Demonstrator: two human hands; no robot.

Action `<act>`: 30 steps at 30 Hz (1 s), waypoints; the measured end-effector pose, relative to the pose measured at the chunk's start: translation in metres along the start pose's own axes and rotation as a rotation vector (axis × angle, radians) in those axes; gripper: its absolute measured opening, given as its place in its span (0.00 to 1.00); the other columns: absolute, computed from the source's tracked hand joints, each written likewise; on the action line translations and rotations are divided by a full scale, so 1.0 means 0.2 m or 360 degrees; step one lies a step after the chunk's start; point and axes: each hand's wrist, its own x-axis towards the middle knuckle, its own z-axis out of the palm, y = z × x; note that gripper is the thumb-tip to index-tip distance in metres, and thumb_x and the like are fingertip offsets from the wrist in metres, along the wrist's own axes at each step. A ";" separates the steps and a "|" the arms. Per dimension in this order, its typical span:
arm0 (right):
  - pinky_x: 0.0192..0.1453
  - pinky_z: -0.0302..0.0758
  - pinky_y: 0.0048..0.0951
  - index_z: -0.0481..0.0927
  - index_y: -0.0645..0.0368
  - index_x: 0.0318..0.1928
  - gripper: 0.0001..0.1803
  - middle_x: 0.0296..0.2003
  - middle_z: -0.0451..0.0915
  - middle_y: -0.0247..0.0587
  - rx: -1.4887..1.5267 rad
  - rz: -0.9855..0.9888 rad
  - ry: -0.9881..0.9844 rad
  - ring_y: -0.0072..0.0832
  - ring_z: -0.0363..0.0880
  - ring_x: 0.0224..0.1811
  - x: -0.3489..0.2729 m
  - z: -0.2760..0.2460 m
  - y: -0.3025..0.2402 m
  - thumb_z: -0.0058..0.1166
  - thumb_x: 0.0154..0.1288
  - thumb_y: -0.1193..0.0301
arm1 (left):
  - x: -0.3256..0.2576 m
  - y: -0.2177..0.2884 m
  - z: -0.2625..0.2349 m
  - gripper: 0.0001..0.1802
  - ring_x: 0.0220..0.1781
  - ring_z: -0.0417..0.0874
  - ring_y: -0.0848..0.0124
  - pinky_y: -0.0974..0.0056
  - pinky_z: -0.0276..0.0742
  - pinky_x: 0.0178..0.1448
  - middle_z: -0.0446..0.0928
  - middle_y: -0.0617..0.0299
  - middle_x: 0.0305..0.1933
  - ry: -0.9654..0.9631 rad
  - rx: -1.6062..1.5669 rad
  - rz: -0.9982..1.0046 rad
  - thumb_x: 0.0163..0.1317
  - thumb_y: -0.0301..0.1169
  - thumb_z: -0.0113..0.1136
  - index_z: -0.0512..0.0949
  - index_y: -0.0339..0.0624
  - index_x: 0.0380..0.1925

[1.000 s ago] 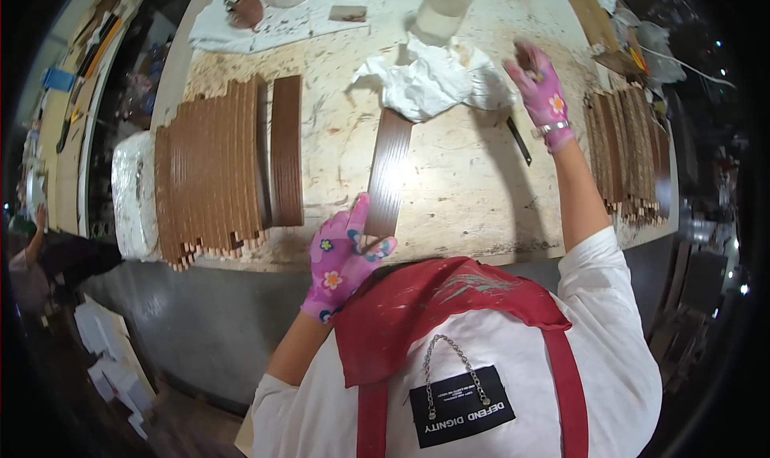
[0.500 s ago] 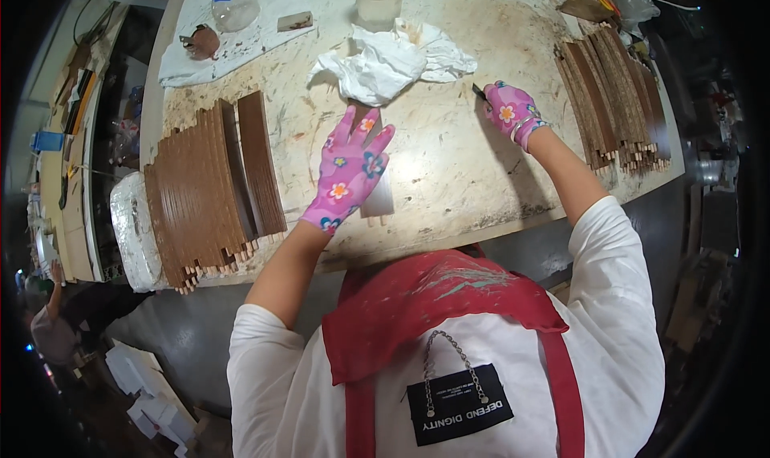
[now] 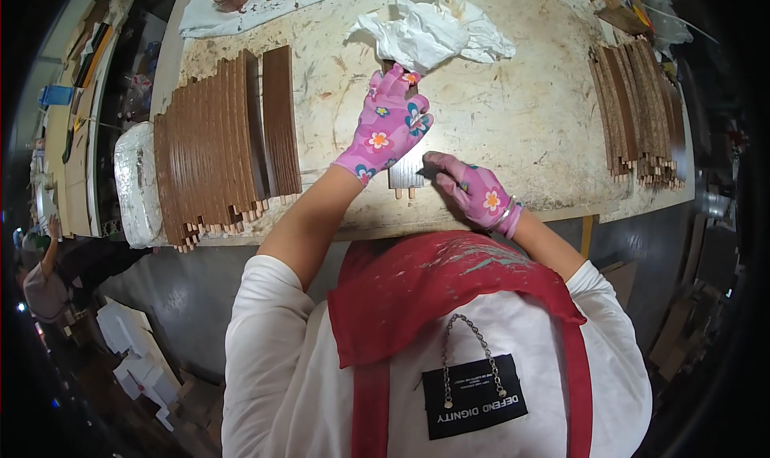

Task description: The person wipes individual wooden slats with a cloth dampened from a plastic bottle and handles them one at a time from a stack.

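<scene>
A narrow dark brown wooden slat with pale dowel pegs at its near end lies before me on the worktable. My left hand, in a pink flowered glove, rests across it with fingers stretched toward its far end and covers its middle. Just right of the pegged end is my right hand, gloved alike, its fingers pinched together. Their tips look dark; whatever small thing they hold cannot be made out. Crumpled white cloth lies just beyond the left fingertips.
At left stands a row of brown pegged slats, with one separate slat beside it and a plastic-wrapped block at its outer side. More slats stand at right. A stained white sheet lies far left.
My right hand has come down and left to the slat's near end; the small black thing that showed in it is no longer plain. My left hand still lies on the slat, fingers closer together.
</scene>
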 end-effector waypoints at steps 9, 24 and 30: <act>0.30 0.75 0.37 0.74 0.43 0.58 0.20 0.32 0.81 0.42 -0.0226 -0.0098 -0.0077 0.40 0.80 0.28 -0.01 0.01 -0.01 0.48 0.65 0.70 | 0.01 0.01 -0.02 0.11 0.72 0.57 0.51 0.47 0.49 0.73 0.67 0.54 0.63 -0.0009 -0.0060 0.0004 0.61 0.41 0.57 0.79 0.49 0.37; 0.33 0.76 0.38 0.77 0.40 0.55 0.17 0.33 0.83 0.41 -0.0417 -0.0333 -0.0348 0.40 0.80 0.29 0.11 -0.06 0.03 0.48 0.67 0.65 | 0.01 0.01 0.00 0.10 0.71 0.58 0.52 0.48 0.51 0.73 0.68 0.56 0.62 0.0059 -0.0057 -0.0030 0.58 0.40 0.58 0.79 0.49 0.35; 0.37 0.77 0.39 0.77 0.42 0.55 0.17 0.38 0.83 0.43 -0.0202 -0.0272 -0.0341 0.42 0.81 0.34 0.11 -0.06 0.02 0.47 0.67 0.64 | 0.01 -0.01 0.00 0.09 0.70 0.59 0.53 0.49 0.51 0.72 0.68 0.57 0.62 0.0088 -0.0059 -0.0011 0.57 0.40 0.59 0.79 0.49 0.34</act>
